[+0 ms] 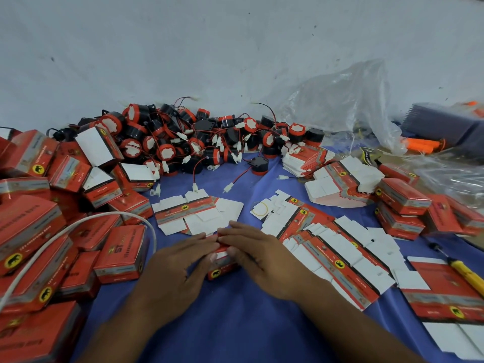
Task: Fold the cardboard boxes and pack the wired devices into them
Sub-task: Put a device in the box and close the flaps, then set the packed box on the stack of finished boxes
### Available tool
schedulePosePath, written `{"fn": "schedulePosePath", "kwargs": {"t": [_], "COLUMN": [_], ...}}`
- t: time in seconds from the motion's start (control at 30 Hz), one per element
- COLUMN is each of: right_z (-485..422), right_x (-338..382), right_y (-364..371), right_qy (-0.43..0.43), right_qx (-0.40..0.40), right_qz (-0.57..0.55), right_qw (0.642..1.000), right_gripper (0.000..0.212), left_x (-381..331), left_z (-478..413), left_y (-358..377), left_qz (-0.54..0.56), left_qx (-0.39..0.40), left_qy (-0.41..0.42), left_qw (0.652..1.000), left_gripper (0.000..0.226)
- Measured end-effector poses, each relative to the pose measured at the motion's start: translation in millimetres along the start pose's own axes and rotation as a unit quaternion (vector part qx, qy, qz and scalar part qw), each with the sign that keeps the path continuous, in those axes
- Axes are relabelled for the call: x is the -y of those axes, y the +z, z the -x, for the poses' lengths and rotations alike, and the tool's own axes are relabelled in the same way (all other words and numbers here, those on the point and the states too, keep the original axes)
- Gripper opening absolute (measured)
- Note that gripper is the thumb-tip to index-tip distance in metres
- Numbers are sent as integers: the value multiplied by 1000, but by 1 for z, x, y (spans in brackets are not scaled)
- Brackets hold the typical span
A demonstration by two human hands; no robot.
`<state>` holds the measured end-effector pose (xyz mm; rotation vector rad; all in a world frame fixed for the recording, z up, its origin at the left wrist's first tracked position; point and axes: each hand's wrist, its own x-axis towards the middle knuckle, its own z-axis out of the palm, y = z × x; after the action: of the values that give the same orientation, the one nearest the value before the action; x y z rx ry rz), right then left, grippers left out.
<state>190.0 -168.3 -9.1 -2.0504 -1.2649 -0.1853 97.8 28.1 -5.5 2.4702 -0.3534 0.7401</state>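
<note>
A small red cardboard box (pixel 222 268) stands on the blue cloth in front of me. My left hand (pixel 178 265) and my right hand (pixel 259 255) lie over it from both sides, fingertips meeting on its top, thumbs against its near face. Most of the box is hidden under the fingers. A flat unfolded box blank (pixel 196 213) lies just behind the hands. Behind that sits a heap of round black-and-red wired devices (pixel 199 137) with white connectors. More flat blanks (pixel 337 255) fan out to the right.
Folded red boxes (pixel 47 231) are piled along the left, with a white cable (pixel 78 226) looping over them. More folded boxes (pixel 403 205) stand at the right beside a stack of blanks (pixel 337 184). A yellow-handled tool (pixel 466 273) and clear plastic bags (pixel 340 106) lie at the right.
</note>
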Motion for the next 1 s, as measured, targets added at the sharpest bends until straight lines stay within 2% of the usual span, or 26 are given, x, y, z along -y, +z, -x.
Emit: {"fn": "schedulePosePath", "kwargs": {"t": [0.1,0.2,0.27,0.37,0.47,0.53,0.67,0.73,0.8,0.83,0.9,0.97,1.0], "right_z": [-1,0,0,1,2,1,-6,-6,1,8,34,66,79], "right_x": [3,2,2,1,-2,-3,6,5,-2,-10,-35,-63,-74], "right_y": [-2,-3,-3,-3,-2,-5,-37,-69,-110,-132,-178,-215,-228], "right_qy": [5,-12,-22,-28,-20,-13,33,76,132,163,251,343,372], "right_qx": [0,4,5,14,47,56,8,-104,-260,-332,-443,-497,-496], "right_qz": [8,21,20,19,27,37,67,81,81,95,171,218,217], "right_qw": [1000,1000,1000,999,998,998,997,988,953,924,844,767,754], "right_gripper": [32,14,17,23,24,25,30,32,29,30,39,47,46], "left_x": [1,1,0,3,5,3,5,7,7,6,5,5,4], "left_z": [1,2,2,2,4,5,5,5,7,7,7,7,7], "left_y": [4,4,2,1,3,6,5,3,4,5,7,9,9], "left_qz": [14,33,13,2,55,47,36,30,26,25,23,20,23], "left_qx": [1,31,56,95,77,48,19,20,30,34,45,54,59], "left_qy": [-8,-16,15,43,11,18,-27,-53,-50,-44,-35,-25,-31], "left_qw": [1000,999,998,995,995,998,999,998,998,998,998,998,998], "left_gripper": [31,35,37,51,47,43,49,47,42,39,32,30,29]}}
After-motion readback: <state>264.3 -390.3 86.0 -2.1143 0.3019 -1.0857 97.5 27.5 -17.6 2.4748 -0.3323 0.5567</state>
